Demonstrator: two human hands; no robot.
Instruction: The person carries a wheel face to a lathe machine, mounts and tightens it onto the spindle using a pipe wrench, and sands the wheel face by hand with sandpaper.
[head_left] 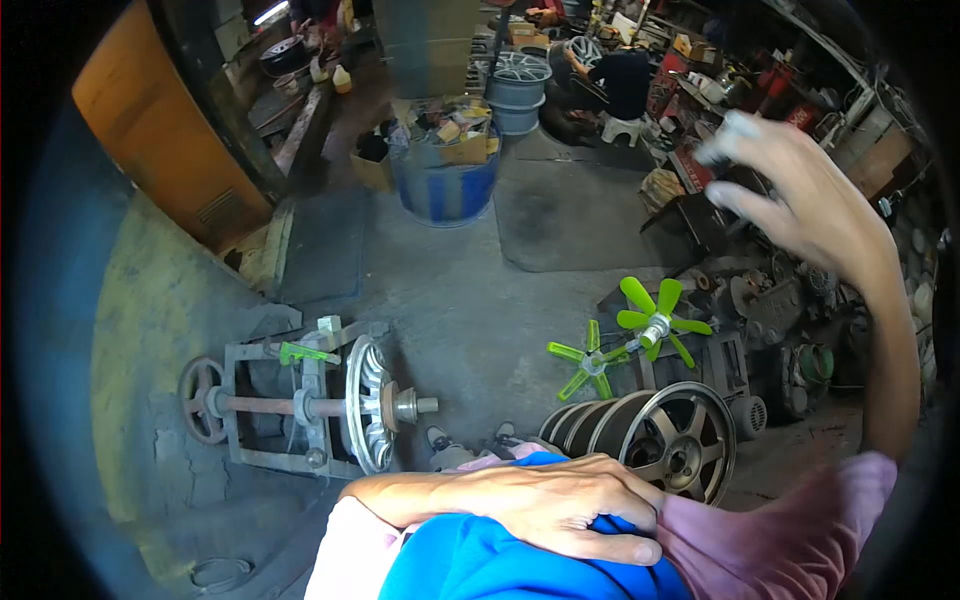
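Seemingly a pause, with neither hand working anything; any new grip would call for lowering the right hand [800, 190], raised at right, its fingers [738, 135] parted and apparently empty; the left hand [550, 498] lies on one blue apron [450, 560], near centre, and whether it grips I cannot tell; counted: one wheel [376, 390] on one machine [325, 408] at left; at least three rims [690, 455], one green fan [656, 327] and one green star [594, 364] at right.
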